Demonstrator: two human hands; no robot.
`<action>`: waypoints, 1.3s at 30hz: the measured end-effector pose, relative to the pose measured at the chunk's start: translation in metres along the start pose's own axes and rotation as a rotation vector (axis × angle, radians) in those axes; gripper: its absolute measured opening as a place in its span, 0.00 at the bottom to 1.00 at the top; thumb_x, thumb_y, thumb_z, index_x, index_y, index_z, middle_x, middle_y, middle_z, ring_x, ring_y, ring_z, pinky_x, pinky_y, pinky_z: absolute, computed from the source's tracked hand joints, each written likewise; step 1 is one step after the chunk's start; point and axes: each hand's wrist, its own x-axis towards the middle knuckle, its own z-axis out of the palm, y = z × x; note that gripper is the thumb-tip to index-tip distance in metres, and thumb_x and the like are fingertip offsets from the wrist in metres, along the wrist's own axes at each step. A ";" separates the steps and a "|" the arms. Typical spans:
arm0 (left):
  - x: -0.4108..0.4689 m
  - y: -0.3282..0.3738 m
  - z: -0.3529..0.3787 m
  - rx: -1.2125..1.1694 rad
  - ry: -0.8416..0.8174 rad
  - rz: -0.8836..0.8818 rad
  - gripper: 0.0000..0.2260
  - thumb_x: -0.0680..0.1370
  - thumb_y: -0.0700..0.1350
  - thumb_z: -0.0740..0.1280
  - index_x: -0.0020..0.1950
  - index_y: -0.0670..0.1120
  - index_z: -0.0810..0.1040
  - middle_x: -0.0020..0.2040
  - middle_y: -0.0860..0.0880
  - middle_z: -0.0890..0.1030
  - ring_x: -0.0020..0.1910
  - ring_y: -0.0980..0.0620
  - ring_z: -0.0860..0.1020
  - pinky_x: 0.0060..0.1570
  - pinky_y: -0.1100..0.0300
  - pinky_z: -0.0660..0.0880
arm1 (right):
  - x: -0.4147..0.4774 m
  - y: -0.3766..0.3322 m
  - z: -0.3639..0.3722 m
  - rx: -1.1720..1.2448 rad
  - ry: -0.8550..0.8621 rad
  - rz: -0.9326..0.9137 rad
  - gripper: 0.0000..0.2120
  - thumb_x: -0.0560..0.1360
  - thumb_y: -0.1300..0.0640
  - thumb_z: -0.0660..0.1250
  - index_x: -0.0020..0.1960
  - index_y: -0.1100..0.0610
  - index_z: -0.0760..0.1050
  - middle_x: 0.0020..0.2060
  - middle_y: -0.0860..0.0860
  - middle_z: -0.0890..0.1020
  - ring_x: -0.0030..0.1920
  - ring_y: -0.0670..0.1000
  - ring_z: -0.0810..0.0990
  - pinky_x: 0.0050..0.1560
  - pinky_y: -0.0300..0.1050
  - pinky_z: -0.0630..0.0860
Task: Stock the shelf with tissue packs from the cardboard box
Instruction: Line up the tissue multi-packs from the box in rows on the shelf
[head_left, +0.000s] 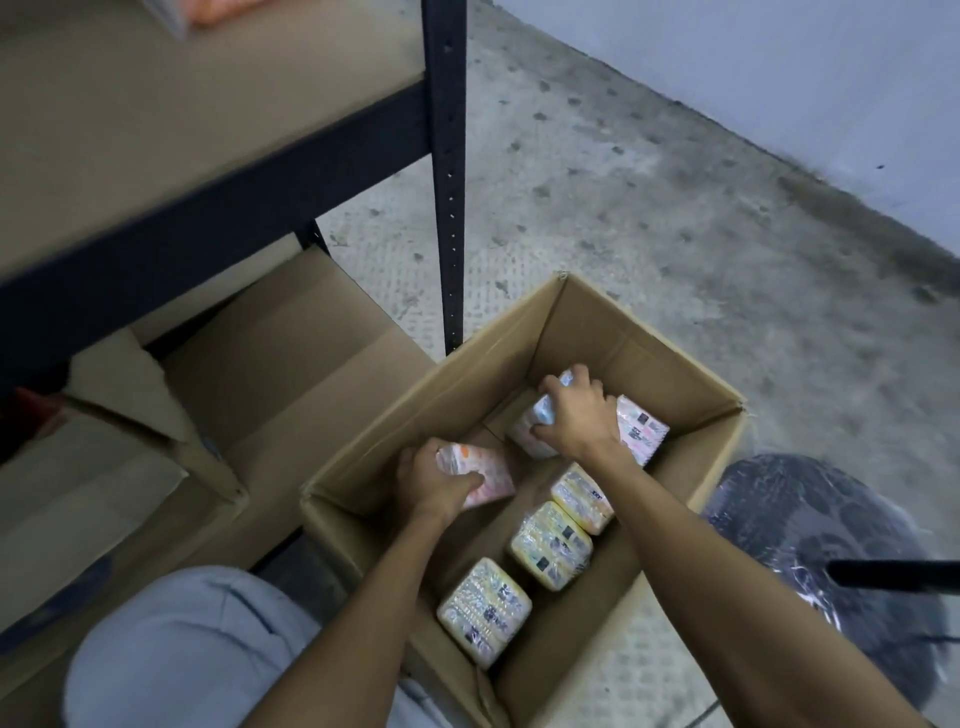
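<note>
Both hands reach into the cardboard box (675, 374) — left hand (431, 480) clamps a pink tissue pack (485, 475), right hand (576, 415) another pack (641, 434).

The cardboard box (597, 332) stands open on top. Bare floor shows along its left wall. Three yellow packs (550, 551) line its near-right side.

We see plain brown box (613, 332). Three packs along its near side yellow-white with dark label patches: first pack (484, 610), second pack (551, 544), third pack (583, 497). Left-hand pack (480, 475) pale pink with orange spot. Right-hand pack (540, 415) white and light blue, pink pack (641, 431) beside it with dark labels. Shelf frame (444, 156) black, shelf board (156, 119) tan. Floor (649, 218) mottled grey with dark specks. Trousers (182, 654) light grey.
</note>
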 end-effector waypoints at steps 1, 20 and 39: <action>-0.003 0.002 -0.006 0.005 0.016 0.012 0.20 0.61 0.47 0.80 0.50 0.49 0.80 0.52 0.46 0.78 0.51 0.45 0.79 0.51 0.54 0.77 | -0.004 -0.002 -0.004 0.013 0.012 -0.002 0.25 0.68 0.46 0.73 0.61 0.51 0.70 0.61 0.55 0.66 0.59 0.60 0.71 0.58 0.59 0.69; -0.116 0.077 -0.136 0.009 0.148 0.449 0.20 0.59 0.53 0.79 0.48 0.55 0.78 0.50 0.53 0.80 0.48 0.51 0.78 0.49 0.54 0.78 | -0.124 -0.005 -0.157 0.302 0.505 -0.109 0.22 0.64 0.42 0.75 0.55 0.48 0.75 0.52 0.50 0.70 0.50 0.50 0.72 0.43 0.46 0.70; -0.263 0.106 -0.353 -0.300 0.334 0.847 0.17 0.62 0.41 0.80 0.47 0.53 0.81 0.44 0.59 0.82 0.40 0.71 0.78 0.36 0.75 0.73 | -0.236 -0.055 -0.301 0.785 0.913 -0.365 0.20 0.62 0.39 0.77 0.50 0.44 0.77 0.54 0.47 0.76 0.53 0.47 0.77 0.48 0.54 0.81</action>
